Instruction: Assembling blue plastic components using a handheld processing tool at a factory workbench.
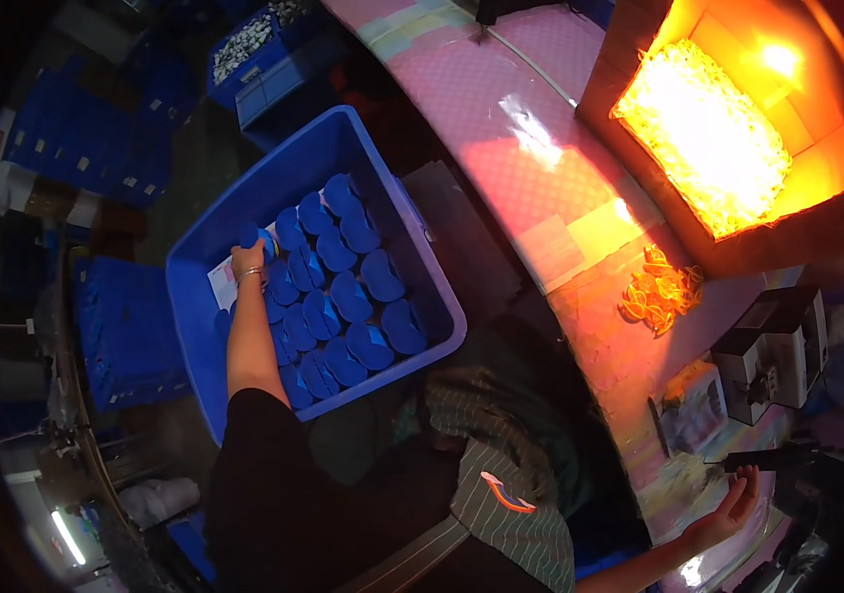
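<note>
Pink patterned bench [462,99], glossy with glare, carries a carton [822,188] in orange light, loose strands [661,292] beside it. Stacked blue crates [130,331] at left, room dim. Blue tub [447,296] holds rows of blue pieces [351,296]; left hand [249,259] inside, fingers closed around one blue piece [250,237]. Right hand [731,511] near bench, fingers loosely bent, can't tell if holding anything.

Smooth plastic on that tub [284,178], a matt look to the blue pieces [350,296], glossy shine off the bench [481,124]!
</note>
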### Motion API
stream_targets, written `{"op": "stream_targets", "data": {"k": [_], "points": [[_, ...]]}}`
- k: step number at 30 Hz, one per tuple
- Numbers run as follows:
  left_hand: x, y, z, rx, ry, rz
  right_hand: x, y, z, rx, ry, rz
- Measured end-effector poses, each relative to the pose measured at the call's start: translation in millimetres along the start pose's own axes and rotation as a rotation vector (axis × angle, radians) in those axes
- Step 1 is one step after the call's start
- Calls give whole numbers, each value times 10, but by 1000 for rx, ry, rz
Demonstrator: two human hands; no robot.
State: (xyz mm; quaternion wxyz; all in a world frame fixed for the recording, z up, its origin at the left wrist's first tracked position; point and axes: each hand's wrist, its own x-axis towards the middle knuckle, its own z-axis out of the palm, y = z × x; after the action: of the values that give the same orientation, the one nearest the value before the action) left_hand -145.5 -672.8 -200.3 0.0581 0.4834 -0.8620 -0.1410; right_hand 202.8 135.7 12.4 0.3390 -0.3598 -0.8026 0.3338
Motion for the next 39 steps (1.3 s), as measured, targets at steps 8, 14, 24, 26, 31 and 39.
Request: {"op": "stream_targets", "data": {"k": [8, 14, 24, 26, 31, 39], "points": [[135, 18, 227, 101, -170, 99, -424, 739, -904, -193, 146, 229], [203, 514, 506, -356, -919, 291, -1079, 1412, -1582, -408, 466, 362], [113, 2302, 814, -100, -305, 1048, -3536, 1690, -2694, -1027, 676, 1100], [237, 2296, 677, -99, -103, 1121, -3851, 1837, -2745, -1209, 624, 1269], [-2253, 2466, -460, -112, 387, 1194, -4321, 1960, -3040, -1339, 582, 1308], [-3199, 3504, -465, -517, -23, 1847, -4790, 2907, -3309, -1347, 363, 1015]]}}
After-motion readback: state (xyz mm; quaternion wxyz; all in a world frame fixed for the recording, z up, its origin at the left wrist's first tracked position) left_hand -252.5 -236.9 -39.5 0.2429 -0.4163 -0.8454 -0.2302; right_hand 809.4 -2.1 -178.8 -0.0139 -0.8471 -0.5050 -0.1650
